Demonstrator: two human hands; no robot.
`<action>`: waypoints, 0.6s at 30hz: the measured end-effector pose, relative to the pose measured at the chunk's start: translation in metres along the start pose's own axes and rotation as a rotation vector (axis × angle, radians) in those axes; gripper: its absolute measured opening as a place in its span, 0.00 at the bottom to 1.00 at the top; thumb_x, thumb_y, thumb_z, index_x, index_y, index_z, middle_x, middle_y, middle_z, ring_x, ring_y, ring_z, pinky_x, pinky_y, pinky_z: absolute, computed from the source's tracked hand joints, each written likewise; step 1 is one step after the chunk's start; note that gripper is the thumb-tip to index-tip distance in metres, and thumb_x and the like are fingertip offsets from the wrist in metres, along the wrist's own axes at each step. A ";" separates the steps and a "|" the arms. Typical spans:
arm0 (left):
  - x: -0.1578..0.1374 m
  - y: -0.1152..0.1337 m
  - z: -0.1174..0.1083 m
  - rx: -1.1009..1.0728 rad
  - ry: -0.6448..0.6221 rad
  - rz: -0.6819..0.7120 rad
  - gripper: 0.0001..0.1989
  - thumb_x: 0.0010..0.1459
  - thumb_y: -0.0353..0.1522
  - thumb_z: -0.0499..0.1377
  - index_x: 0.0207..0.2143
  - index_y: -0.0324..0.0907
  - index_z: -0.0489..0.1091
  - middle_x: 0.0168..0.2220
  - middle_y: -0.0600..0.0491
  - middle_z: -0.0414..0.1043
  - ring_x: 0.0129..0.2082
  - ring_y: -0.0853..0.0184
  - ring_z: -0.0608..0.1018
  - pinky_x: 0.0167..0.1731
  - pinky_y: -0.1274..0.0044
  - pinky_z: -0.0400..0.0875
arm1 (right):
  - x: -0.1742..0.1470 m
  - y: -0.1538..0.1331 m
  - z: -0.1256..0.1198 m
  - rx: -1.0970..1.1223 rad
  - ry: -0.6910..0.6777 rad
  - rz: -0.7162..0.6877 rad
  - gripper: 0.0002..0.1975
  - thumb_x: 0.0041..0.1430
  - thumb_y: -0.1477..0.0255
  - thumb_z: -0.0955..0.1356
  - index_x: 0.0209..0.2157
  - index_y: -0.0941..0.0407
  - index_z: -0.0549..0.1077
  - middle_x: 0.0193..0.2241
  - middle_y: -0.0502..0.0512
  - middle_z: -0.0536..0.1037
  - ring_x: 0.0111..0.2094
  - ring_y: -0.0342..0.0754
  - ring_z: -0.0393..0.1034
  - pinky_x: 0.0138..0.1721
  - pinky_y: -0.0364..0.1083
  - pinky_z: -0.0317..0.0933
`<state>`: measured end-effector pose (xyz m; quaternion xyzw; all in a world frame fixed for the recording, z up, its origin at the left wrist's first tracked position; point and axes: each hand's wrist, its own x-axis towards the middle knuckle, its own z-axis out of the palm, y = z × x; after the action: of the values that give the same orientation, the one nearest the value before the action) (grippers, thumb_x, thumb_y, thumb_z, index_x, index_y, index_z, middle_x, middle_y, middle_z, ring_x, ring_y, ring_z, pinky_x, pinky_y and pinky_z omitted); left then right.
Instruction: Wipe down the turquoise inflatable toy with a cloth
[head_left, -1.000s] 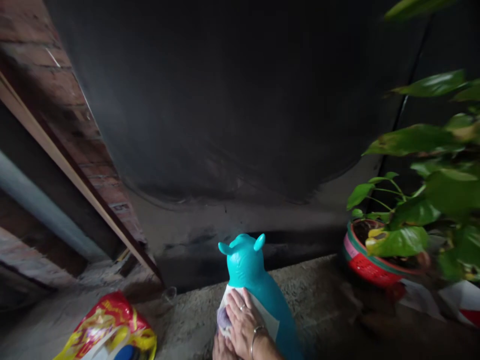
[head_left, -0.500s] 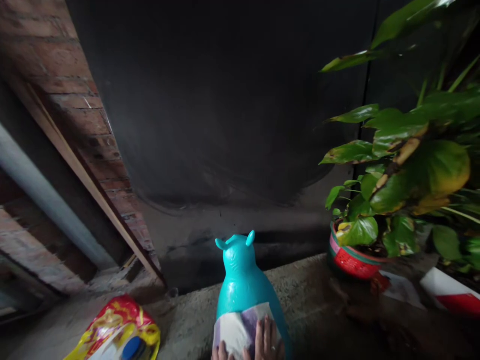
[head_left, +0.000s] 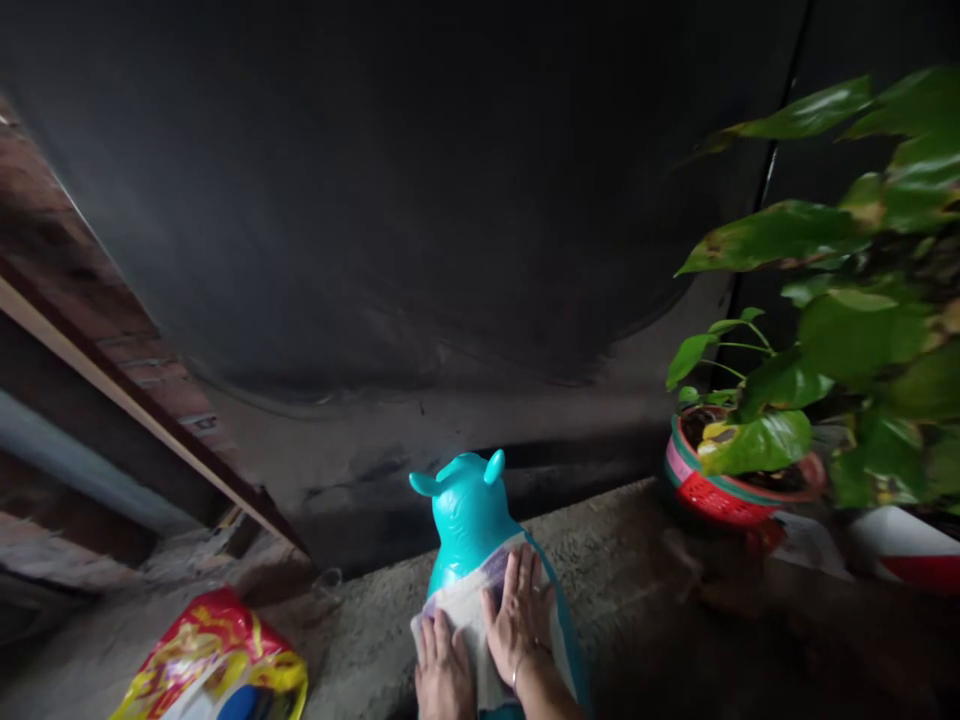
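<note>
Near field: the left hand (head_left: 442, 672) and the right hand (head_left: 519, 622) lie flat, fingers spread and palms down, pressing a pale cloth (head_left: 466, 612) against the back of a turquoise animal toy (head_left: 471, 520); neither hand is curled around anything. The toy stands on a rough concrete ledge (head_left: 615, 570), near its far edge. The cloth covers the toy's lower back, while the head and ears are uncovered and still glossy, so the wiping appears part done, with the upper portion remaining. The toy's long axis runs from the hands away from the viewer and upward; its head points at the dark wall (head_left: 420, 200). Left, lower down: a red-and-yellow bag (head_left: 210, 650). Right, well apart on the ledge: a red plant pot (head_left: 720, 490) with green leaves (head_left: 847, 330).
</note>
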<state>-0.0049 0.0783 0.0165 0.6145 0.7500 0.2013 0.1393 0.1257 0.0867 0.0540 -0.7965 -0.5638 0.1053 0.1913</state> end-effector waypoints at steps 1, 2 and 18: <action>0.005 0.007 -0.003 -0.010 -0.017 -0.002 0.34 0.63 0.40 0.32 0.59 0.25 0.59 0.65 0.30 0.57 0.68 0.52 0.55 0.61 0.60 0.64 | 0.009 -0.001 0.000 -0.003 0.000 -0.013 0.36 0.68 0.54 0.55 0.68 0.63 0.46 0.69 0.65 0.41 0.69 0.65 0.33 0.62 0.71 0.45; 0.010 0.014 -0.006 -0.024 -0.019 -0.003 0.34 0.64 0.40 0.32 0.60 0.25 0.58 0.65 0.30 0.55 0.69 0.53 0.52 0.62 0.60 0.62 | 0.017 -0.002 0.000 -0.007 0.003 -0.022 0.37 0.68 0.53 0.54 0.68 0.63 0.45 0.69 0.65 0.40 0.69 0.64 0.32 0.62 0.71 0.45; -0.042 0.008 -0.005 0.133 0.162 0.021 0.27 0.64 0.33 0.38 0.55 0.36 0.69 0.59 0.41 0.68 0.57 0.56 0.73 0.48 0.64 0.75 | -0.048 0.024 0.015 -0.041 0.112 -0.110 0.31 0.66 0.54 0.59 0.63 0.59 0.61 0.65 0.67 0.56 0.65 0.67 0.49 0.59 0.68 0.56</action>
<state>0.0085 0.0377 0.0227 0.6121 0.7639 0.2015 0.0347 0.1242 0.0377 0.0276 -0.7728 -0.5972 0.0381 0.2116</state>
